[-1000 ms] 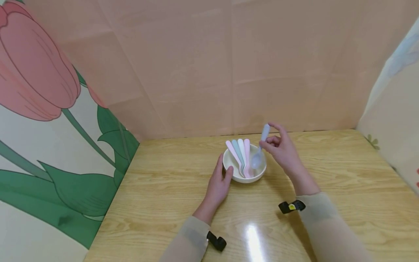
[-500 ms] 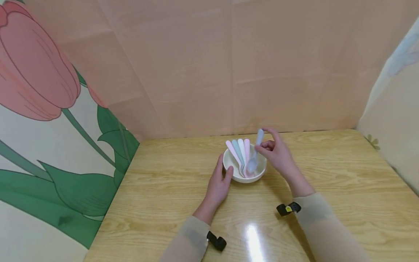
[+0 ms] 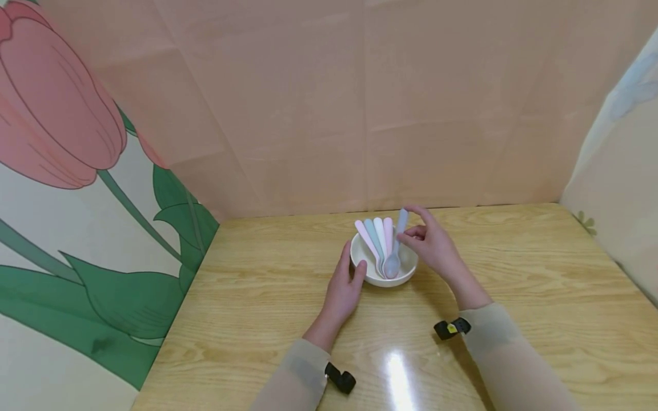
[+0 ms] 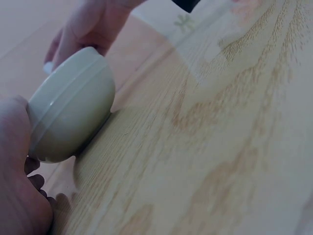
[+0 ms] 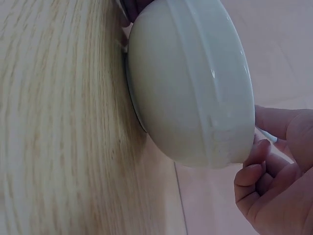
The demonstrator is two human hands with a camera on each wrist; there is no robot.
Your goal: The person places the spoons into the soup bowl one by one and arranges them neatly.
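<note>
A white bowl stands on the wooden table. My left hand grips its left side, thumb at the rim and fingers along the outer wall. In the bowl lean several spoons with handles up: a pink spoon on the left, a teal spoon, a white spoon and another pink spoon. Over the right of these, my right hand pinches a pale blue spoon by its handle, its head low inside the bowl. From both wrist views the bowl's wall hides the spoons' heads.
The wooden table reaches back to a plain pinkish backdrop. A panel with a printed tulip borders the left side. Another pale panel borders the right.
My right hand has moved left and slightly down with the pale blue spoon, bringing it from the bowl's right side against the right-hand pink spoon. My left hand and the bowl have not moved.
</note>
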